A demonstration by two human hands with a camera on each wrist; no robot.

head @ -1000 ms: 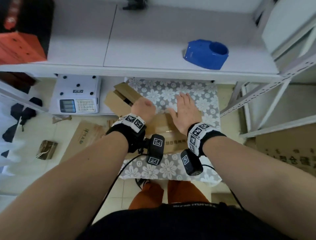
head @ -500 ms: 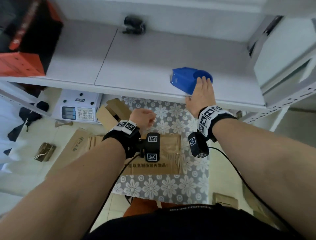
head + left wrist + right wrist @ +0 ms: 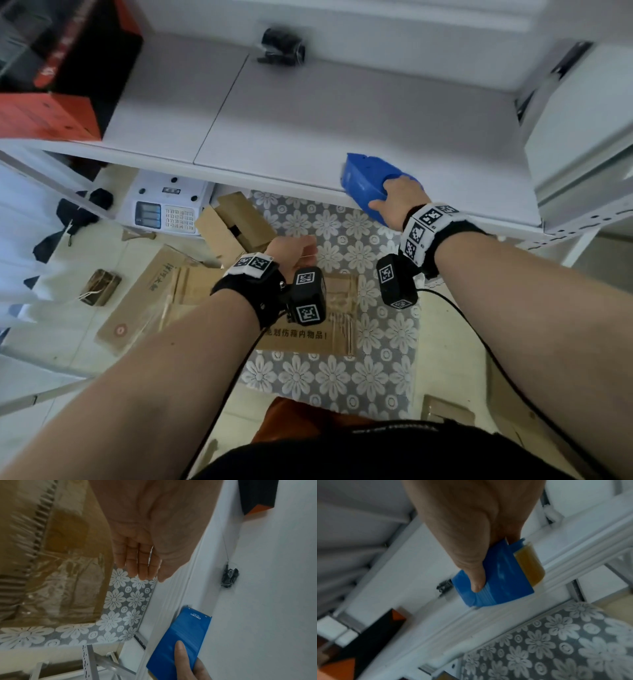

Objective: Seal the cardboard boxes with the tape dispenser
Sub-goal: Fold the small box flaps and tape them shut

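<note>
A blue tape dispenser point(image 3: 366, 183) sits at the front edge of the white shelf point(image 3: 274, 137). My right hand point(image 3: 399, 198) grips it, thumb along its side and fingers over the top. In the right wrist view the thumb of my right hand point(image 3: 476, 561) presses the blue dispenser body point(image 3: 503, 582), and an amber tape roll point(image 3: 529, 566) shows at its end. A taped cardboard box point(image 3: 340, 308) lies on the floral cloth point(image 3: 329, 373) below. My left hand point(image 3: 293, 248) hovers over the box point(image 3: 51, 561), its fingers point(image 3: 137, 563) relaxed and holding nothing.
Under the shelf at the left stand a white scale with a keypad point(image 3: 164, 205) and an open cardboard box point(image 3: 236, 226). Flat cardboard point(image 3: 144, 301) lies on the floor. A red and black box point(image 3: 58, 85) and a small black object point(image 3: 282, 48) are on the shelf.
My right hand left the box, rose to the shelf and took hold of the blue dispenser, which now sits nearer the shelf's front edge. My left hand lifted a little off the box.
</note>
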